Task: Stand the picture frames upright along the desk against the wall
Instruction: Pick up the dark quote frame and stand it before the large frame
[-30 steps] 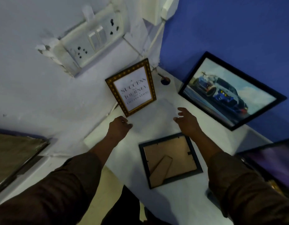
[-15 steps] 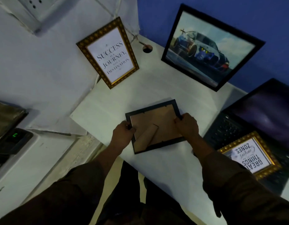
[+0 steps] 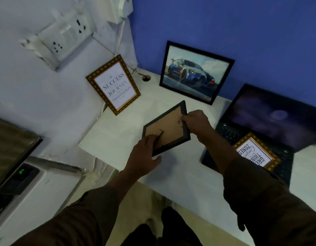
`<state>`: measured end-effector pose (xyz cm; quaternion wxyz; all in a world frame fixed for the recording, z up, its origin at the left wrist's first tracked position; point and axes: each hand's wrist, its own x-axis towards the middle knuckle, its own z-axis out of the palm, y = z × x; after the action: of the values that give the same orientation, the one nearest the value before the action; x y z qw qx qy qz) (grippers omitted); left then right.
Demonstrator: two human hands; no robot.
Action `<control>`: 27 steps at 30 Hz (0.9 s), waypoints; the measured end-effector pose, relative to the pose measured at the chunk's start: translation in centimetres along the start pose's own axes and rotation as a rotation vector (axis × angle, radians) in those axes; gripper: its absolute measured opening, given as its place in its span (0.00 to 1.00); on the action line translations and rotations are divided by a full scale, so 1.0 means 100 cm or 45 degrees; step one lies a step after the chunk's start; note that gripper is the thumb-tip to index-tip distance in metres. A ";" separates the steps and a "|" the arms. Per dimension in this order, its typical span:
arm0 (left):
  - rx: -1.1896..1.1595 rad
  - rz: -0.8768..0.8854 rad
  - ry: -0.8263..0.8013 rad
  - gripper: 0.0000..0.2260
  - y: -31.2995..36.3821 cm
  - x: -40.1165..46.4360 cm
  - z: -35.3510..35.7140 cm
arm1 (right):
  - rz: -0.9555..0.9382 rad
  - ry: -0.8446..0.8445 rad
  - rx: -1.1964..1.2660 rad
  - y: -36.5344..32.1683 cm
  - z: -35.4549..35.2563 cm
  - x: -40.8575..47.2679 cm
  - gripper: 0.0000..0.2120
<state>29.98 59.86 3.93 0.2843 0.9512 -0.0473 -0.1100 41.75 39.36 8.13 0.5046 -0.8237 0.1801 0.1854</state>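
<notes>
A small black picture frame (image 3: 168,124) is lifted off the white desk (image 3: 118,132), its brown cardboard back towards me. My right hand (image 3: 196,121) grips its right edge. My left hand (image 3: 144,153) holds its lower left corner, fingers on the back stand. A gold frame with the word SUCCESS (image 3: 113,85) stands upright against the white wall. A black frame with a car picture (image 3: 194,72) leans against the blue wall. Another gold frame (image 3: 256,151) lies flat on a laptop.
An open black laptop (image 3: 270,121) takes up the desk's right side. A switch and socket board (image 3: 63,38) is fixed to the white wall. A cable hole (image 3: 146,78) sits in the desk's corner. A device with a green display (image 3: 22,173) stands at the left.
Both hands went from open above the desk to gripping the black frame. They have raised it off the desk and turned it, and my left fingers have moved onto its back stand.
</notes>
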 end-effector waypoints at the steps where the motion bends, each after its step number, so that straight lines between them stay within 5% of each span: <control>1: 0.037 0.063 0.048 0.32 0.002 -0.004 -0.002 | 0.020 0.034 0.053 -0.005 -0.005 -0.010 0.15; 6: -0.199 0.241 0.384 0.15 0.022 -0.025 -0.019 | -0.043 0.175 0.393 -0.018 -0.027 -0.072 0.16; 12: -1.145 -0.061 -0.071 0.13 0.030 -0.063 -0.031 | -0.100 0.383 0.162 0.040 -0.033 -0.134 0.20; 18: -1.348 -0.051 -0.349 0.13 0.063 -0.083 -0.014 | 0.010 0.508 0.271 0.109 -0.056 -0.192 0.12; 27: -1.328 0.040 -0.611 0.14 0.149 -0.089 0.023 | -0.008 0.586 0.659 0.156 -0.123 -0.238 0.17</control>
<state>20.35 47.56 11.94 0.6987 0.6327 -0.0642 -0.3275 15.06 24.23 13.01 0.6435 -0.6893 0.3276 -0.0586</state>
